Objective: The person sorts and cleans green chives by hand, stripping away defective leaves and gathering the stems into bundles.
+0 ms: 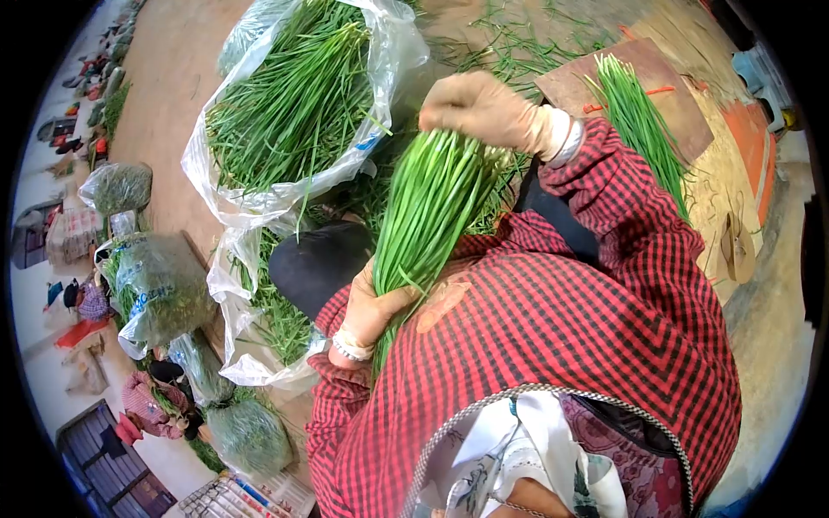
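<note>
A thick bunch of green chives [432,203] stands on a slant in front of my red-and-black checked apron. My left hand [370,306] is wrapped round its lower, leafy part, thumb across the front. At the pale stem ends on top, my right hand [484,112] is closed, its curled fingers touching the stems; the fingertips are partly hidden and slightly blurred. Beyond the bunch, a clear plastic bag [197,160] is open and heaped with loose chives [294,95]. Another bunch of chives [635,116] lies on a brown board [691,129] at the right.
Red ties [661,90] lie on the board. Loose green leaves [518,43] are scattered on the floor. Several filled plastic bags [164,281] stand at the left, where another person [155,404] bends over greens. A pair of scissors [737,246] lies at the right.
</note>
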`<action>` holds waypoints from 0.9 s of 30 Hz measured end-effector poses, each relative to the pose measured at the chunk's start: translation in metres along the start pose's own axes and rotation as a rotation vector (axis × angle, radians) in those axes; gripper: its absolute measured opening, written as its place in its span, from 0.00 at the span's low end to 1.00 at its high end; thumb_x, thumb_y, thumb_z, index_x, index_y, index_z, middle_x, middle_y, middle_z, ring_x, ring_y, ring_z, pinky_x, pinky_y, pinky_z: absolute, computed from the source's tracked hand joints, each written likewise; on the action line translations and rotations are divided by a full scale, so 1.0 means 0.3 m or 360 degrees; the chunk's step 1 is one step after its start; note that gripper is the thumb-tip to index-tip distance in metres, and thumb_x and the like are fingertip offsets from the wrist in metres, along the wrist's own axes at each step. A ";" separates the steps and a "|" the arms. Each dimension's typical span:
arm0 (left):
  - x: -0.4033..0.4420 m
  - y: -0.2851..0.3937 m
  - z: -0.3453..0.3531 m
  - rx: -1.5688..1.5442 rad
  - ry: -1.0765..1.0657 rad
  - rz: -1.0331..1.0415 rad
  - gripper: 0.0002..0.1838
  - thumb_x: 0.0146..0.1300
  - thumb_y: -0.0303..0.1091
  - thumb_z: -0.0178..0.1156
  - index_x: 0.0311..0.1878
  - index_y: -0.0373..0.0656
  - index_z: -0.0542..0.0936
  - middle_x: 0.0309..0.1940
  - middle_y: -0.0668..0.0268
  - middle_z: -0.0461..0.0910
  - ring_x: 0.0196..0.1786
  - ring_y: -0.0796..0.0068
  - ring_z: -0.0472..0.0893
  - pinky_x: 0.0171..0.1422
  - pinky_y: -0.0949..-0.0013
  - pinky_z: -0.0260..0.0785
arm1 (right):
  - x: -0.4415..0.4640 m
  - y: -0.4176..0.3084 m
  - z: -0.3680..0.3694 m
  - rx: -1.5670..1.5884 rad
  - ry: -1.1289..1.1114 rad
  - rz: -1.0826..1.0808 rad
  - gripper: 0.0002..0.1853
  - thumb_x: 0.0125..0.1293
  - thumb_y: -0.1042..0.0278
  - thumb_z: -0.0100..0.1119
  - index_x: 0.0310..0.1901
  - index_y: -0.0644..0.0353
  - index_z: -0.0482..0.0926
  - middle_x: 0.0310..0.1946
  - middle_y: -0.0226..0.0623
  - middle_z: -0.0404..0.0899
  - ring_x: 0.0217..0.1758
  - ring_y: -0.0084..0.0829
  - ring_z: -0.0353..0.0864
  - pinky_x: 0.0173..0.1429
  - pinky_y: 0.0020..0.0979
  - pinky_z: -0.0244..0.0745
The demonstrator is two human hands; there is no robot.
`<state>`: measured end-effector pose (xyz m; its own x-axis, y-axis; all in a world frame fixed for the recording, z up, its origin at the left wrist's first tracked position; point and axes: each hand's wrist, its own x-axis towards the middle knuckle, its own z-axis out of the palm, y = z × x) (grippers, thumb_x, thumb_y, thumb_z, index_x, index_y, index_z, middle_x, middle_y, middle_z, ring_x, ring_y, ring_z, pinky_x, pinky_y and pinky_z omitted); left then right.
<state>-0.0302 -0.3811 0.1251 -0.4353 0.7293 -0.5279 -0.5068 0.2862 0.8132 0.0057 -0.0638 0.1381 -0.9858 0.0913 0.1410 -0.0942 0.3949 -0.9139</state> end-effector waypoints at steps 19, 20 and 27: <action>0.280 0.144 0.315 0.2900 0.0585 0.0699 0.52 0.49 0.32 0.64 0.75 0.39 0.45 0.35 0.55 0.77 0.26 0.58 0.82 0.25 0.57 0.74 | -0.143 0.087 0.086 0.1893 0.0164 0.0490 0.37 0.60 0.35 0.59 0.61 0.56 0.70 0.56 0.33 0.74 0.59 0.30 0.74 0.61 0.40 0.73; 0.298 0.129 0.348 0.2957 0.0578 0.0749 0.51 0.50 0.32 0.63 0.75 0.37 0.44 0.35 0.55 0.77 0.25 0.59 0.82 0.24 0.58 0.74 | -0.146 0.094 0.081 0.1913 0.0309 0.0520 0.34 0.60 0.39 0.64 0.60 0.55 0.71 0.54 0.33 0.76 0.57 0.31 0.77 0.59 0.39 0.74; 0.297 0.119 0.444 0.2499 0.0187 0.1365 0.51 0.53 0.40 0.66 0.75 0.41 0.47 0.45 0.50 0.77 0.35 0.56 0.82 0.36 0.59 0.77 | -0.171 0.078 0.020 0.2034 0.0791 0.0261 0.25 0.59 0.60 0.62 0.55 0.65 0.74 0.44 0.41 0.81 0.44 0.35 0.83 0.48 0.35 0.81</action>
<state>0.0121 -0.2231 0.1399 -0.2506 0.9533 0.1685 0.9458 0.2039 0.2528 0.0532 -0.0646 0.1071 -0.8705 0.4752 -0.1282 -0.3106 -0.7325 -0.6058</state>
